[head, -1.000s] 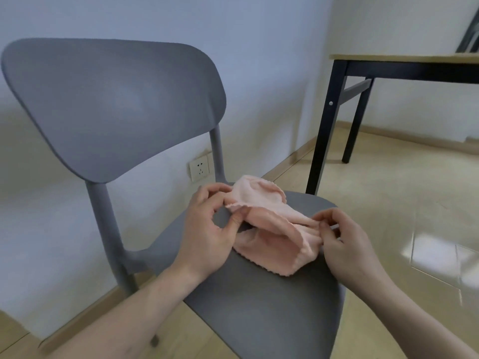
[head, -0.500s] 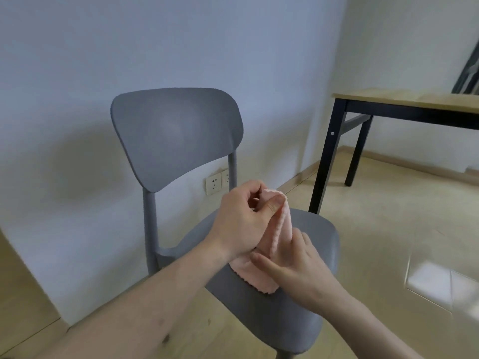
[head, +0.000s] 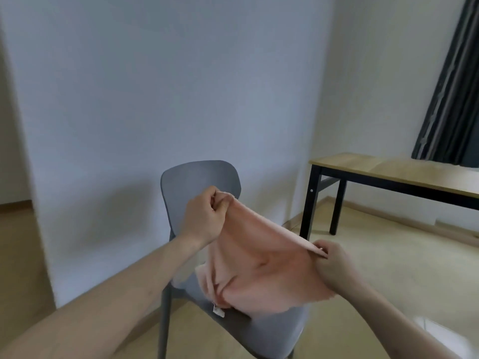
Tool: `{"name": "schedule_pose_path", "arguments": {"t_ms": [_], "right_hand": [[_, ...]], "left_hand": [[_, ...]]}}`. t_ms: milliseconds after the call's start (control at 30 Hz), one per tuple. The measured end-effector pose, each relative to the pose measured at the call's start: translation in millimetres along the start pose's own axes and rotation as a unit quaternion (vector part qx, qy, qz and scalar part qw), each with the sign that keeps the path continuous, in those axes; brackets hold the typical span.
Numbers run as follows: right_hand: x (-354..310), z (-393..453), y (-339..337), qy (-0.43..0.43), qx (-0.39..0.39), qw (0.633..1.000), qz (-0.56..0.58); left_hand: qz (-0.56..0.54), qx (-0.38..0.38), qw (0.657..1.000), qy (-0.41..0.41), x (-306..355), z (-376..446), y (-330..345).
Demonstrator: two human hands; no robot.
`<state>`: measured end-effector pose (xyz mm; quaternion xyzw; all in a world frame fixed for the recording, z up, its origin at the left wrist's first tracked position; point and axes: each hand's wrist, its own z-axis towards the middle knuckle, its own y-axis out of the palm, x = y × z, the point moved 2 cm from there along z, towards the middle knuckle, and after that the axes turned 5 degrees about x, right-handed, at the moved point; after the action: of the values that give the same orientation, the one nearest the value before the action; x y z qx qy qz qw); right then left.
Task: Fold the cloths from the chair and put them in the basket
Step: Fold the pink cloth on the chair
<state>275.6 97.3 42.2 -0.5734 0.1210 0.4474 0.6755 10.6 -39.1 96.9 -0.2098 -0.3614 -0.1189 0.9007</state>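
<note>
Cloth (head: 261, 270) held up above the chair (head: 199, 182): left hand (head: 204, 216) and right hand (head: 334, 265) each pinch an upper corner, so it hangs flat between them, presumably for folding. Basket not visible.

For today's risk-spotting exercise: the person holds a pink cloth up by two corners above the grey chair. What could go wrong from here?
1. The left hand and right hand only pinch the pink cloth at its top corners; a slip could drop it.
2. Its lower edge hangs bunched over the grey chair seat, so a fold may come out uneven.
3. No basket is in view, so carrying the cloth there may undo the fold.
</note>
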Motion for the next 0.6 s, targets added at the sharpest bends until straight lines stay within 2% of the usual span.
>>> {"name": "schedule_pose_path", "arguments": {"t_ms": [133,233,367,500,600], "right_hand": [[-18.2,11.2,-33.7,-0.034,-0.022,0.996,-0.083],[-33.9,27.9,-55.5,-0.041,-0.014,0.990,-0.133],[-71.4,52.6,-93.2,-0.054,0.080,0.983,-0.159],[-100.1,67.3,-126.9,-0.098,0.195,0.969,-0.113],[-98.9,67.2,-136.0,-0.130,0.234,0.959,-0.091]], "left_hand": [[0.119,-0.055,0.991,-0.032,-12.6,9.8,-11.8],[0.138,-0.073,0.986,-0.054,-8.8,25.0,-13.5],[0.090,-0.040,0.994,-0.051,26.9,59.6,-13.2],[0.014,0.025,1.000,-0.002,59.1,86.4,-16.9],[-0.005,0.053,0.998,0.030,63.5,85.6,-25.3]]}}
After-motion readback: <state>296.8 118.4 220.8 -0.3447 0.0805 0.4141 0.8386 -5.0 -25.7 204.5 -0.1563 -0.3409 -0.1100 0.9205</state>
